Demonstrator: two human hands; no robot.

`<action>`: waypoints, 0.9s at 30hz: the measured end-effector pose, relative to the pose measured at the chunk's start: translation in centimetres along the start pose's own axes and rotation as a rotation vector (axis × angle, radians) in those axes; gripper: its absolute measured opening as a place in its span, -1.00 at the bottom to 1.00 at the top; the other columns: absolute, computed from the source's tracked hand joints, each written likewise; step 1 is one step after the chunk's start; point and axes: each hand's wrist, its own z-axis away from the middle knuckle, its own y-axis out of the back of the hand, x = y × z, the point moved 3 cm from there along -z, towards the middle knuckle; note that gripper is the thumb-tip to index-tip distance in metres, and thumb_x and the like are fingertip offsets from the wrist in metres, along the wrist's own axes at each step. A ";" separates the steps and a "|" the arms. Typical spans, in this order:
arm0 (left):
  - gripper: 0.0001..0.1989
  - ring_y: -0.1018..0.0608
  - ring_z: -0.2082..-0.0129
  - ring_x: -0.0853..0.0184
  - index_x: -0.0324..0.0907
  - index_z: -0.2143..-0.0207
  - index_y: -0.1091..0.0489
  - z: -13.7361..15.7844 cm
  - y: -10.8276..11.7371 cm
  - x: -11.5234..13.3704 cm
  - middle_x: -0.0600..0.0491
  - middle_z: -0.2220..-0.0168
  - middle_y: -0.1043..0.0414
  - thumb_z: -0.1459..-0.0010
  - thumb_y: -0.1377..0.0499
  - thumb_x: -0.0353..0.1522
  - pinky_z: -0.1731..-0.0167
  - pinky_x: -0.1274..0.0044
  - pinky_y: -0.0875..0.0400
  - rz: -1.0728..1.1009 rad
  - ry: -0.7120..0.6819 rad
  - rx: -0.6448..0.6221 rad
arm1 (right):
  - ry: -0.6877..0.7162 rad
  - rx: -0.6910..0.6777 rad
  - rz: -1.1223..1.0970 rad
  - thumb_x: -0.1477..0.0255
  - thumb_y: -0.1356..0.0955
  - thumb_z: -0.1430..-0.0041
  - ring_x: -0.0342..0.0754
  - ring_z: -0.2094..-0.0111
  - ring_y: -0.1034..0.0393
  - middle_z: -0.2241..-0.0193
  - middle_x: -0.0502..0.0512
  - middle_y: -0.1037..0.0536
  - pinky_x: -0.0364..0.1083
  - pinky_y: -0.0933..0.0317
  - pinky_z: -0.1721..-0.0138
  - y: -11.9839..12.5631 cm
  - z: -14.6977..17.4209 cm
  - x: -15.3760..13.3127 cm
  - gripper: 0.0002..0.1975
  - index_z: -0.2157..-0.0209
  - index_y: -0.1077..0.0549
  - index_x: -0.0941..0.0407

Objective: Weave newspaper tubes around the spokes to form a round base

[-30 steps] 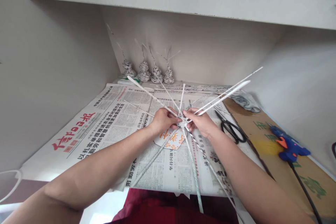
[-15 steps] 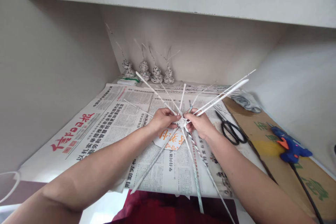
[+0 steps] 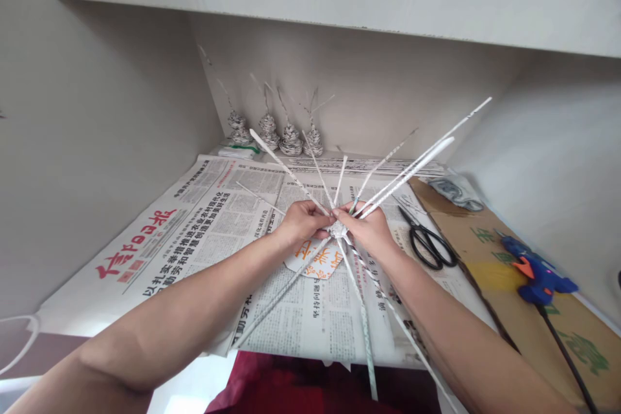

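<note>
Both hands are at the small woven centre [image 3: 338,229] of a spread of white paper rods [image 3: 403,174], held a little right of the middle of the worktop [image 3: 272,156], above sheets of newspaper [image 3: 208,252]. The left hand [image 3: 305,220] is nearly closed, fingers curled and thumb pinching the left side of the centre. The right hand [image 3: 363,225] is nearly closed too, its thumb laid over the right side of the centre and its fingers bent behind. The fingers cover much of the weave, so it is hard to say exactly which strand each pinches.

The rods fan out all round: some point up towards the back edge, two run close together to the upper right, and others slope down towards the front edge. Under the centre lies a white card [image 3: 306,266] with orange writing.

Along the back edge, towards the left corner, stand four woven gourds [image 3: 291,140] with thin stems, the leftmost beside a white packet [image 3: 237,151]. More thin rods [image 3: 383,167] lie flat near the back edge. Towards the right edge are black scissors [image 3: 429,246], a grey bundle [image 3: 453,193] and a sheet of cardboard [image 3: 485,317], on which rests a blue glue gun [image 3: 538,277] with an orange trigger and a black cord [image 3: 565,352].
</note>
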 end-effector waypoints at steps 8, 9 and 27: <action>-0.78 -0.39 0.67 0.53 -0.29 0.55 -0.34 0.2 -0.3 -0.1 0.14 0.61 -0.31 0.22 -0.35 -0.44 0.69 0.69 -0.37 0.012 0.036 0.020 | -0.026 0.205 0.102 0.26 -0.36 0.02 -0.11 0.54 -0.34 0.60 -0.02 -0.47 -0.15 -0.19 0.45 -0.4 0.8 -0.7 -0.80 0.49 -0.41 0.12; -0.78 -0.39 0.67 0.52 -0.29 0.53 -0.35 0.2 -0.3 -0.1 0.14 0.60 -0.33 0.22 -0.36 -0.43 0.69 0.68 -0.37 0.012 0.012 0.014 | -0.038 0.209 0.079 0.27 -0.36 0.02 -0.10 0.52 -0.35 0.59 -0.02 -0.47 -0.16 -0.20 0.44 -0.5 0.8 -0.5 -0.80 0.49 -0.41 0.12; -0.81 -0.36 0.71 0.49 -0.28 0.49 -0.42 0.5 0.0 0.9 0.14 0.63 -0.34 0.18 -0.33 -0.36 0.73 0.62 -0.34 -0.127 -0.228 0.083 | -0.345 -0.070 -0.509 0.33 -0.46 0.18 -0.15 0.67 -0.26 0.64 -0.01 -0.44 -0.18 -0.13 0.69 -1.6 0.4 0.6 -0.77 0.50 -0.42 0.16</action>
